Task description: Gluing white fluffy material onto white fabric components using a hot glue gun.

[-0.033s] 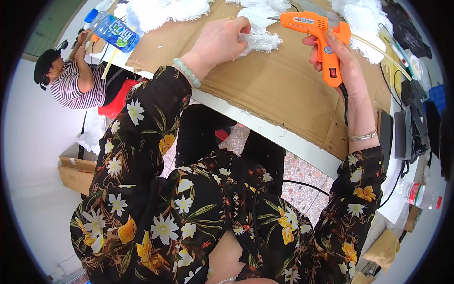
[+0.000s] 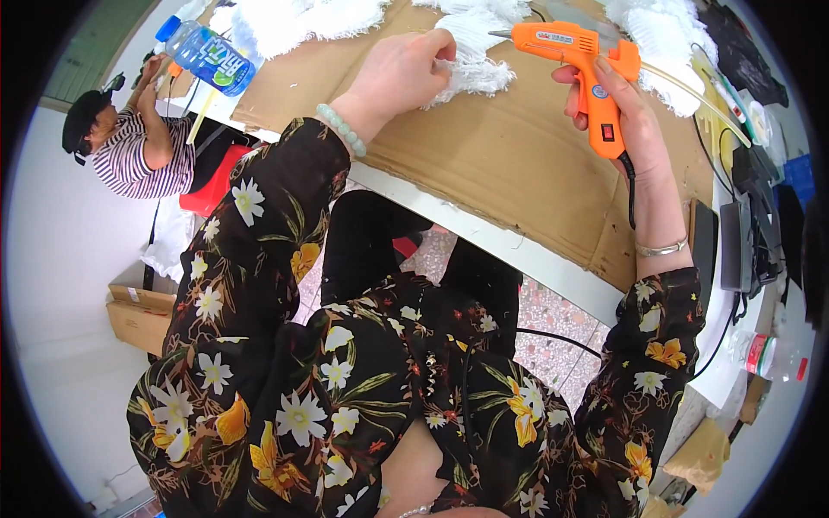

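The right grip [image 2: 635, 112] is clamped around an orange glue gun [image 2: 561, 39], nozzle leftward; the left grip [image 2: 401, 73] curls at white fringed cloth [image 2: 479, 78], whether clamped I cannot tell. Nearest is the worktop [image 2: 492, 242] edge, then brown cardboard [image 2: 518, 164] under both; far left, a blue-capped bottle [image 2: 207, 56].

We list one glue gun [image 2: 574, 41], bright orange, held up toward the worktop's [image 2: 518, 250] right edge: nozzle pointing left, handle toward the near edge, red switch [image 2: 608, 132], black cord [image 2: 631, 190] at its base. We add one pale glue stick [image 2: 712, 110], jutting rightward from its rear, and white fringed cloth [image 2: 479, 78], crumpled, well back from the near edge.
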Available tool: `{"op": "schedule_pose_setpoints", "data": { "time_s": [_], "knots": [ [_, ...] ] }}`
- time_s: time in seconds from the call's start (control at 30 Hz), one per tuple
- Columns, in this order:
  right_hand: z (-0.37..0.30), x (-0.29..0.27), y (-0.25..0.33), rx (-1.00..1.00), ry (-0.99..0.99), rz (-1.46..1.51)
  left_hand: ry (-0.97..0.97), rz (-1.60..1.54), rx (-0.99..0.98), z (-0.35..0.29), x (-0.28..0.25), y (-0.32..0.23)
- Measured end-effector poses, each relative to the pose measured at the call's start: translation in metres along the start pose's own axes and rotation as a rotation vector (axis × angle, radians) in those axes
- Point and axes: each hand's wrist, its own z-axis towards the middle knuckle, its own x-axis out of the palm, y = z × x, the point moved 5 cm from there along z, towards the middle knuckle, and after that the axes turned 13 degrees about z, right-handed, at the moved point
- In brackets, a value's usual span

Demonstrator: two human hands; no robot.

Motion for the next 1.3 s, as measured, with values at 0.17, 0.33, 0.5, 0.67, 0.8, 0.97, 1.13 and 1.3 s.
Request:
{"op": "schedule_pose_setpoints", "data": {
  "time_s": [0.17, 0.33, 0.5, 0.67, 0.8, 0.97, 1.13, 1.3],
  "knots": [
    [0.0, -0.001, -0.003, 0.0, -0.017, 0.017, 0.16, -0.255, -0.241, 0.006, 0.002, 0.02],
    [0.001, -0.001, -0.003, -0.003, -0.03, 0.05, 0.121, -0.056, 0.024, 0.006, 0.003, 0.005],
    [0.001, 0.002, -0.003, -0.011, -0.07, 0.071, 0.256, 0.01, -0.057, 0.015, 0.008, 0.006],
    [0.002, -0.001, -0.004, 0.007, -0.025, 0.056, 0.189, -0.431, -0.203, 0.022, 0.005, 0.037],
    [0.001, 0.0, -0.006, 0.015, -0.009, 0.053, 0.041, -0.288, -0.253, -0.008, -0.025, 0.041],
    [0.0, 0.0, -0.008, 0.039, 0.007, 0.042, -0.117, -0.07, 0.159, -0.039, -0.032, 0.009],
    [-0.002, 0.002, -0.008, 0.05, 0.016, 0.022, -0.101, -0.097, 0.182, -0.031, -0.019, 0.001],
    [-0.001, 0.007, -0.008, 0.069, 0.043, 0.026, -0.036, -0.06, 0.146, -0.022, -0.01, 0.005]
  ]
}}
